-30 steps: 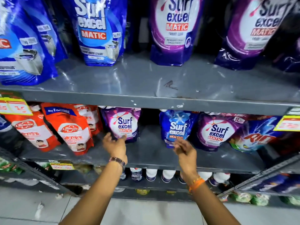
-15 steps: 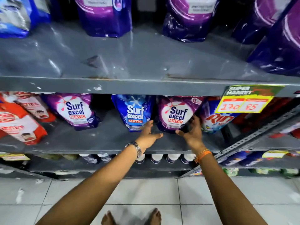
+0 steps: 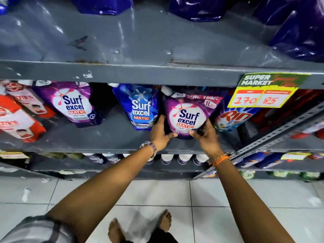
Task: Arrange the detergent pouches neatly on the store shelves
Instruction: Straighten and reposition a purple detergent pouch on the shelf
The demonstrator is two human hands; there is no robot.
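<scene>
Head view looks down my arms to a purple Surf excel Matic pouch [image 3: 188,116] held between both my hands on the grey middle shelf [image 3: 108,137]. My left hand [image 3: 160,133] wraps its lower left side, thumb curled under the bottom edge, and my right hand [image 3: 206,135] grips the lower right corner, thumb pressed on the front. The pouch is glossy purple with a large white round panel, a red splash mark, dark blue lettering and a red "MATIC" bar; a pink band runs across its top. It stands leaning back on the shelf. Just left of my left hand stands a blue Surf excel pouch [image 3: 138,106], touching the purple one. Just right of my right hand sits a Rin pouch [image 3: 233,118], under a yellow price tag [image 3: 263,92]. Further left leans another purple pouch [image 3: 73,102].
</scene>
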